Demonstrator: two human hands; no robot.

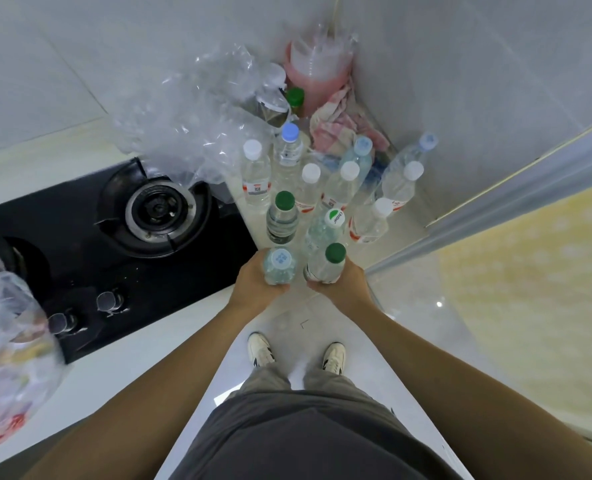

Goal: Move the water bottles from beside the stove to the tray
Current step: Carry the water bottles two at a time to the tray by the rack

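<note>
Each hand wraps one upright bottle at the counter's near edge, the left hand (253,285) on the pale-capped bottle (279,268), the right hand (343,285) on the green-capped bottle (325,265), probably lifting both, while the remaining bottles (322,188) crowd at twelve o'clock beside the stove (149,213); no tray shows.

we see a bright, even, cool-white light across the frame, with only soft, faint shadows. small glints sit on the crumpled clear plastic wrap (197,109) in the upper middle, and one bright spot of glare marks the glossy pale floor tile (439,304) at right of centre. the wide lens bends straight lines hard near the edges and stretches our forearms at the bottom. the clear plastic bag (9,358) at lower left is blurred; the centre stays sharp.
</note>
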